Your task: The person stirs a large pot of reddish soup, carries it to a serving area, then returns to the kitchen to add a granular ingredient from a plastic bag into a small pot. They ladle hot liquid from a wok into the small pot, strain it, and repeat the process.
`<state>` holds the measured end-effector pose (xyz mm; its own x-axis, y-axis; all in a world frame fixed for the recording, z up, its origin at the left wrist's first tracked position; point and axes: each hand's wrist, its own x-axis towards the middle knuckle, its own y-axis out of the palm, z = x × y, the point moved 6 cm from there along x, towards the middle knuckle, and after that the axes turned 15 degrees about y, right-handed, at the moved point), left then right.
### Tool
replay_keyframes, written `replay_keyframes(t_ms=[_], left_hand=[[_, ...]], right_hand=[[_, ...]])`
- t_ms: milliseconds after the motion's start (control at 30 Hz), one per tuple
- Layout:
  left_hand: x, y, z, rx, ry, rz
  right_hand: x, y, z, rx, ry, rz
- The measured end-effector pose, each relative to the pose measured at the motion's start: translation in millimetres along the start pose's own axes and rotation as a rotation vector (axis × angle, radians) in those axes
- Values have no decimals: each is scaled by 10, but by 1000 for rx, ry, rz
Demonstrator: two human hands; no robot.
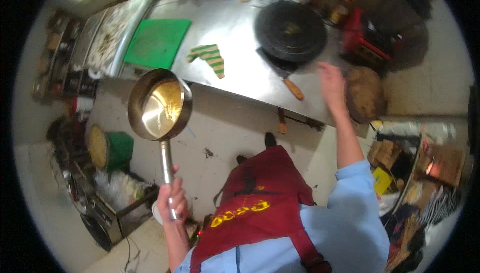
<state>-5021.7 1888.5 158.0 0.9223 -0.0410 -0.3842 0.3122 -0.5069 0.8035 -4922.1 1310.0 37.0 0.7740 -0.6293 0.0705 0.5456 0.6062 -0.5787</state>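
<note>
My left hand (172, 199) is closed around the metal handle of a deep round saucepan (137, 109), raised over the floor in front of the counter. Its inside faces me, with a shiny golden-tinted bottom. My right hand (332, 85) reaches over the right end of the steel counter (240, 74), blurred, with nothing visible in it. To its left sits a large black round pan-like vessel (290, 29). A wooden handle (293, 89) sticks out from a dark flat blade-like part, partly hidden by that vessel. A brown rounded object (364, 94) lies right beside my right wrist.
On the counter are a green cutting board (159, 42) and a green-striped cloth (210, 59). A red box-like object (365, 40) stands at the right, near bottles (339, 10). A green bucket (118, 149) stands on the floor at left; a cluttered shelf (412, 168) lies at right.
</note>
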Motion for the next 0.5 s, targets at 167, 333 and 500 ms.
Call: replay_keyframes(t_ms=[167, 333, 500], left_hand=[[-226, -60, 83, 88, 102, -88], [-310, -257, 66, -39, 166, -238], [-275, -399, 25, -36, 144, -227]], right_hand=[[-154, 2997, 1056, -339, -262, 682], [174, 4490, 1365, -255, -160, 499], [-654, 4408, 1002, -446, -438, 518]])
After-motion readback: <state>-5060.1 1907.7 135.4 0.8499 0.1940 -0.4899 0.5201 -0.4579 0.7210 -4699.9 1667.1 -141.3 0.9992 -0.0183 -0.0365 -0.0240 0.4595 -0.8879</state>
